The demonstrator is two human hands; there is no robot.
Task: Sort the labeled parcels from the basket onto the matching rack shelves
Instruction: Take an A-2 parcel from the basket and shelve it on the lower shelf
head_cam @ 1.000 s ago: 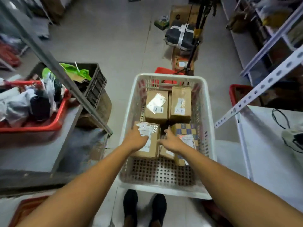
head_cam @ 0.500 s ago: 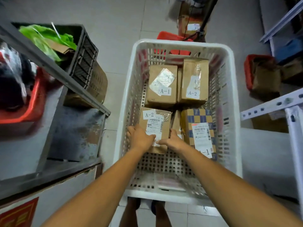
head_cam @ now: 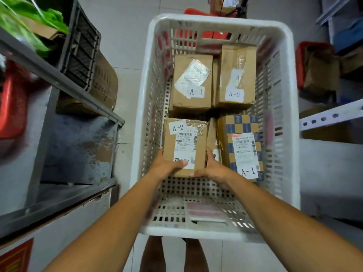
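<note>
Parcel marked A-2 [head_cam: 184,146], inside white basket [head_cam: 282,122], front left, long axis running away from the body, label end far. Gripped at near end by left hand [head_cam: 167,165] and right hand [head_cam: 212,169], fingers curled round its sides. Alongside: checkered A-1 box [head_cam: 243,146]; behind, brown A-1 box [head_cam: 191,81] and A-2 box [head_cam: 235,75].

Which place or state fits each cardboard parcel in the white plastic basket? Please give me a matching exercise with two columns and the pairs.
Things:
1. plain brown parcel labelled A-1
2. tall taped brown parcel labelled A-2
3. blue-and-tan checkered parcel labelled A-1
4. brown parcel with barcode label and A-2 tag

Places or states:
a. near right
b. gripped by both hands
c. far left
d. far right

Pairs: 1-c, 2-d, 3-a, 4-b
</note>
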